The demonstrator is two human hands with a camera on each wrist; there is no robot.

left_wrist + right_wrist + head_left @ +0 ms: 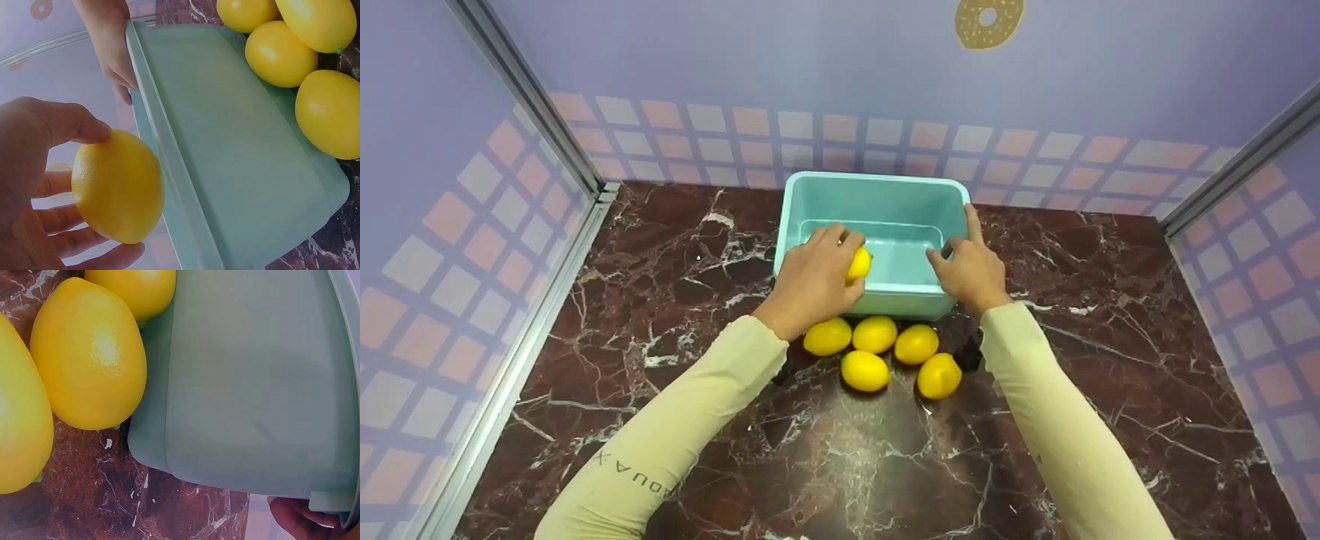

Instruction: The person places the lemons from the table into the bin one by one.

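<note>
A light teal plastic bin (877, 196) stands against the back wall, its inside bare where it shows. My left hand (817, 279) holds a yellow lemon (858, 264) above the bin's near left part. In the left wrist view, thumb and fingers pinch this lemon (118, 185) beside the rim. At the bin's right side, my right hand (973, 270) grips the rim, its thumb on the inner side. Only a few curled fingers (295, 517) of it show in the right wrist view. Several more lemons (865, 371) lie on the table just in front of the bin.
The table (855, 465) is dark red marble with white veins. Purple panels with a checked band (750, 150) close off the back, left and right. A metal frame strip (540, 322) runs along the left edge.
</note>
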